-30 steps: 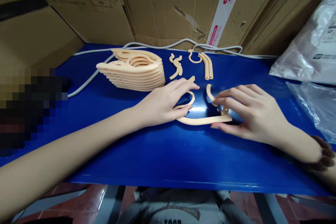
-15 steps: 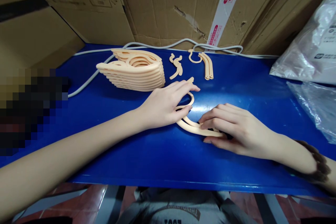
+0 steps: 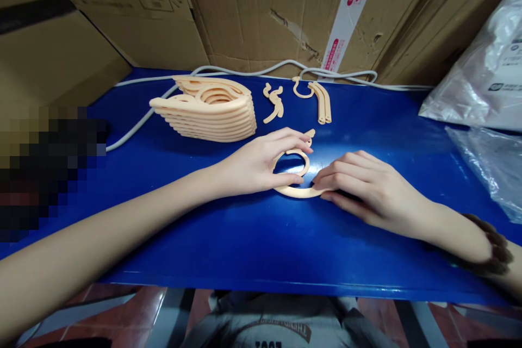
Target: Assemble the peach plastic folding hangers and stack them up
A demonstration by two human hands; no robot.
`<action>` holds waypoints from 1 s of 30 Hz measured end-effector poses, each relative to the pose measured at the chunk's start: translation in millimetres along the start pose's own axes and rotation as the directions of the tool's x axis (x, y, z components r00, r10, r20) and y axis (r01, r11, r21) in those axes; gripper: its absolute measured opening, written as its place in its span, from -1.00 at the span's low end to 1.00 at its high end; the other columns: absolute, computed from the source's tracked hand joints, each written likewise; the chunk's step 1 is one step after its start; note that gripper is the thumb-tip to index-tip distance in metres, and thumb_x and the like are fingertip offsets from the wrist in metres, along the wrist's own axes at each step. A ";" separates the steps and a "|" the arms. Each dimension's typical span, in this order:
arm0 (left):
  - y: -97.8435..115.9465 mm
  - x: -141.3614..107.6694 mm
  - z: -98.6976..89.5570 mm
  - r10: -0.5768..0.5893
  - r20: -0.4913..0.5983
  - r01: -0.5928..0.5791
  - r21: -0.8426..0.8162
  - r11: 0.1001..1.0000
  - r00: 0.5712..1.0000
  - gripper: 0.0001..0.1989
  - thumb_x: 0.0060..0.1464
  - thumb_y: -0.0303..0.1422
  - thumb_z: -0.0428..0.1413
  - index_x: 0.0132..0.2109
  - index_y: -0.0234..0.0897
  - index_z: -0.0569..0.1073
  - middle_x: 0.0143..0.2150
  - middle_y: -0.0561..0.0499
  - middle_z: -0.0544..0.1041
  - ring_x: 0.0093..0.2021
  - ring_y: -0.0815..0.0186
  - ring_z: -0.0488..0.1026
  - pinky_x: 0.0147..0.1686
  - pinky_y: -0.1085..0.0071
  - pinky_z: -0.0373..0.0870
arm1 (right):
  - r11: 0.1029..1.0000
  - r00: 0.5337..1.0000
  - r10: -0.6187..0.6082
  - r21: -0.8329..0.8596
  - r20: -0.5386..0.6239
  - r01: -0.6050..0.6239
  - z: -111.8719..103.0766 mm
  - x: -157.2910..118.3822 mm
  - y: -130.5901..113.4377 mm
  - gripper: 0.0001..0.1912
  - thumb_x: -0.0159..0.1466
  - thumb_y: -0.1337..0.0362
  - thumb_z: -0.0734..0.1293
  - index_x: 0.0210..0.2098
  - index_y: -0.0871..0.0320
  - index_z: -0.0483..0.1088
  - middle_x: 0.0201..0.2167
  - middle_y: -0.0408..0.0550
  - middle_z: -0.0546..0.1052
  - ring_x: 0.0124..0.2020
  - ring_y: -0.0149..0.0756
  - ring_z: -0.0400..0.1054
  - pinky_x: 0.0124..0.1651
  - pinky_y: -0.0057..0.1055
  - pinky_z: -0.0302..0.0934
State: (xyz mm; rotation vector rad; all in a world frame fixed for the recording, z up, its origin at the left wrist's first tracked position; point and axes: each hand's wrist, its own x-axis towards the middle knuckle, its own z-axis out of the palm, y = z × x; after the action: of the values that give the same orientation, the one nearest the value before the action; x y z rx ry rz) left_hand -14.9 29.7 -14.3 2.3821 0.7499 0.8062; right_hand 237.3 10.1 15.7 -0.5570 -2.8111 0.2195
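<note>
Cream plastic loop-and-bar piece (image 3: 299, 192) sits mid-counter, between your hands. From the left, a brown cardboard box (image 3: 159, 38) and a pale grey cable (image 3: 261, 73) border the glossy blue counter (image 3: 244, 250). Next comes a stack of cream looped plastic frames (image 3: 212, 111), near your left forearm. Your left hand (image 3: 267, 160) has its fingers around the loop, grasping it. Behind it lie small cream curved plastic pieces (image 3: 275, 104), then a cream plastic hook (image 3: 303, 94) and paired cream curved bars (image 3: 322, 104) near the back edge. Your right hand's (image 3: 365, 187) fingers pinch the bar's right end. White printed plastic packaging (image 3: 481, 70) edges the far right. Blue surface stretches from your hands to the straight front edge.
</note>
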 end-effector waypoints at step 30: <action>4.0 -3.2 -7.5 0.134 0.158 -0.200 0.566 0.800 0.978 -0.66 0.34 -0.51 -0.11 0.18 -0.34 0.34 0.20 -0.11 0.43 0.22 0.21 0.32 0.11 0.30 0.35 | 0.964 0.989 0.086 -0.241 -0.124 -0.114 1.8 -0.2 7.2 -0.80 0.39 0.25 0.25 -0.06 0.20 0.39 -0.23 0.01 0.53 -0.26 -0.23 0.36 -0.24 -0.29 0.13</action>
State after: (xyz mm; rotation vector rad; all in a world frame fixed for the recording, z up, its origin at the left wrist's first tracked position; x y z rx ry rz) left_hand -20.7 26.9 -7.8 3.0516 0.8370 0.5517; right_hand 239.4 16.5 12.6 -0.7432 -2.7199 -0.1430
